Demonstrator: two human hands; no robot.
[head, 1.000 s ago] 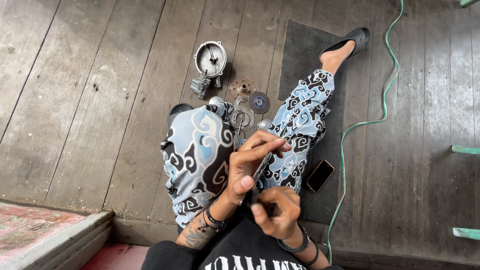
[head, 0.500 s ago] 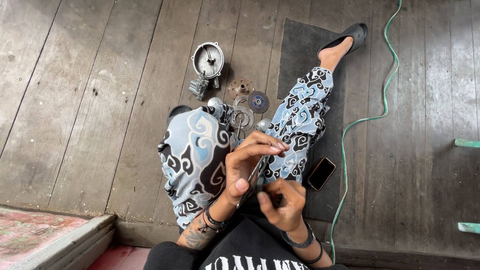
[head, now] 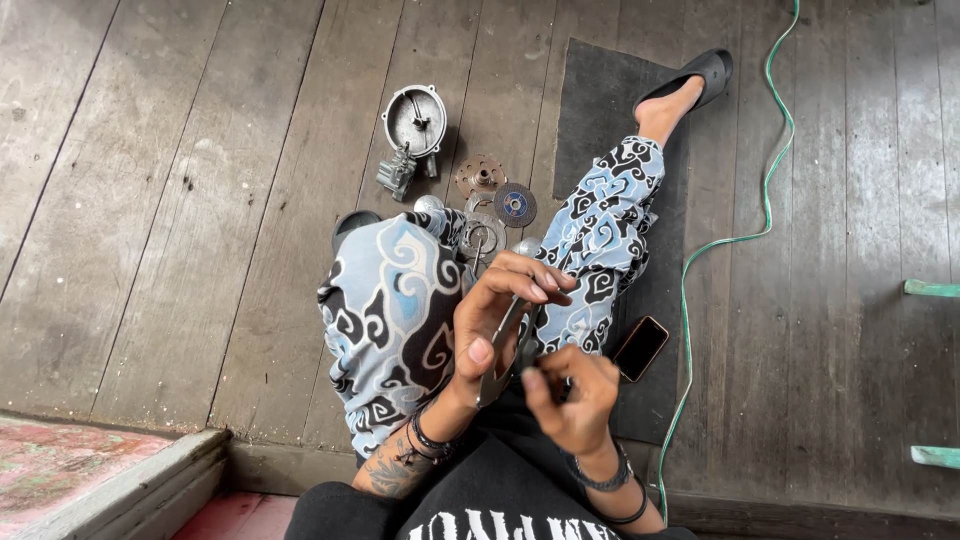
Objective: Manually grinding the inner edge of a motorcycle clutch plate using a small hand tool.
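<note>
I sit on a wooden floor with my knees up in patterned blue trousers. My left hand point(head: 495, 315) grips a flat grey metal part point(head: 500, 350) held upright over my lap. My right hand point(head: 570, 385) is just below and to the right of it, its fingers pinched on the lower edge of the same part or on something small against it; what it pinches is hidden. Both hands touch each other around the part.
A round grey metal housing point(head: 415, 118) lies on the floor ahead, with a small carburettor-like piece point(head: 396, 172), a rusty disc point(head: 480, 175) and a blue-centred disc point(head: 515, 204). A phone point(head: 641, 348) lies on a dark mat point(head: 600, 100). A green cable point(head: 765, 210) runs along the right.
My right hand has shifted slightly lower and right, with its fingers re-pinching beside the metal part. My left hand keeps holding the part in much the same place.
</note>
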